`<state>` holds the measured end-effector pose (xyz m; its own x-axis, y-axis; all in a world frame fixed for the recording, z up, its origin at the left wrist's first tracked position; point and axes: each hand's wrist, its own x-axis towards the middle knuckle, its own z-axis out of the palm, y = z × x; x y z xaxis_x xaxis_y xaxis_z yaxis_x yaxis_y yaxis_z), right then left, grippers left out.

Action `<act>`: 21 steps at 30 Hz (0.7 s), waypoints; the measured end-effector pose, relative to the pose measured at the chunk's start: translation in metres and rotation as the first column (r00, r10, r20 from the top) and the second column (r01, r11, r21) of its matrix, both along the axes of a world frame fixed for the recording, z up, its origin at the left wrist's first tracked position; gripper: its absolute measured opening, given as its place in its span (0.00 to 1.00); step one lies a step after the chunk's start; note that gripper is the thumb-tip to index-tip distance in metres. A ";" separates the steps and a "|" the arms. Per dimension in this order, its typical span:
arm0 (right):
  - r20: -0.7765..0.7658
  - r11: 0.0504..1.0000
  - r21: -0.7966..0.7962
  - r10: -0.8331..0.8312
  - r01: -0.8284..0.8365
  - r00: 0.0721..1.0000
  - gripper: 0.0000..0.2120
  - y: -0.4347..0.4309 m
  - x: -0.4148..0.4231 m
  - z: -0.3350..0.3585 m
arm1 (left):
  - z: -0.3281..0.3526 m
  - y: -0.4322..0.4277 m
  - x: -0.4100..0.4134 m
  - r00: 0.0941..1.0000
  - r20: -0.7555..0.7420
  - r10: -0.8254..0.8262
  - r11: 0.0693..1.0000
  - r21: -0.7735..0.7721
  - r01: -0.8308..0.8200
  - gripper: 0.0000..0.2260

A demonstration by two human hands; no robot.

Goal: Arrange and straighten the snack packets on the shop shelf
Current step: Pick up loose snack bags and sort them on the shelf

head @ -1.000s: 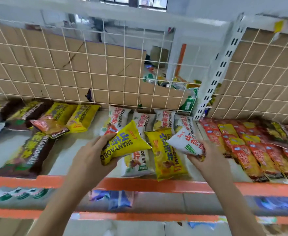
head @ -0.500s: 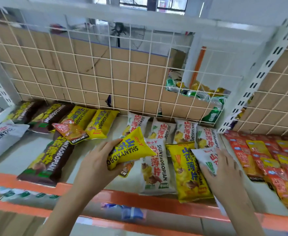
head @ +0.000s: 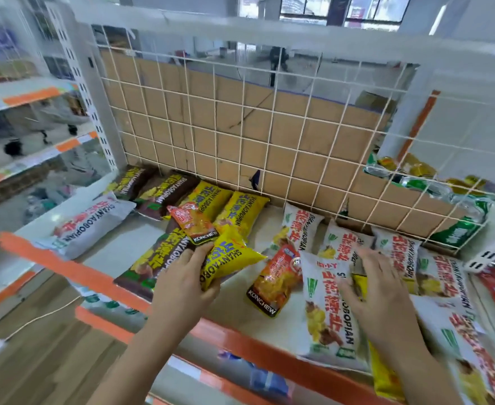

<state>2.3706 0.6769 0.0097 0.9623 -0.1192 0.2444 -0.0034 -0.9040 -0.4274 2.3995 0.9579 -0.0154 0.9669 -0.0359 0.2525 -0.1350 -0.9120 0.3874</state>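
Packets [head: 331, 305] on shelf [head: 103, 280], before grid [head: 241, 124]

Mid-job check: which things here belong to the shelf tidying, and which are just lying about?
Job: yellow packet gripped by the left hand; white packet under the right hand; orange packet between the hands; brown packet; shelf.
Lying about: cardboard at the back; cans behind it; cable on the floor.

- Single head view, looking forward and down from above the shelf [head: 182, 290] edge.
- Sitting close; wide-angle lens bending the wire grid [head: 269, 127] behind.
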 end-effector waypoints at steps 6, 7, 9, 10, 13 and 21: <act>0.003 0.998 -0.017 -0.057 0.057 0.998 0.26 0.032 0.008 -0.004 | 0.000 -0.006 0.022 0.999 -0.016 -0.043 0.983 0.177 0.045 0.30; -0.001 0.997 -0.009 -0.078 0.078 0.997 0.26 0.038 0.008 -0.004 | -0.001 -0.007 0.026 0.999 -0.009 -0.049 0.981 0.187 0.050 0.28; 0.006 0.993 0.007 -0.118 0.118 0.993 0.27 0.051 0.008 -0.005 | 0.001 -0.006 0.034 0.994 0.019 -0.104 0.976 0.192 0.099 0.27; 0.006 0.990 0.016 -0.142 0.142 0.990 0.29 0.058 0.007 -0.005 | 0.001 -0.006 0.038 0.991 0.009 -0.133 0.975 0.183 0.129 0.27; 0.030 0.981 0.008 -0.194 0.194 0.981 0.32 0.076 0.006 -0.009 | -0.003 -0.007 0.049 0.986 -0.025 -0.164 0.955 0.248 0.165 0.24; 0.018 0.961 -0.026 -0.276 0.276 0.961 0.25 0.094 -0.004 -0.008 | -0.015 -0.001 0.061 0.921 -0.021 -0.390 0.902 0.193 0.386 0.30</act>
<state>2.3664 0.7705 0.0020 0.8895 -0.3724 0.2647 -0.2484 -0.8805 -0.4038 2.4607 0.9565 -0.0303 0.8621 -0.4561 0.2206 -0.4984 -0.8419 0.2068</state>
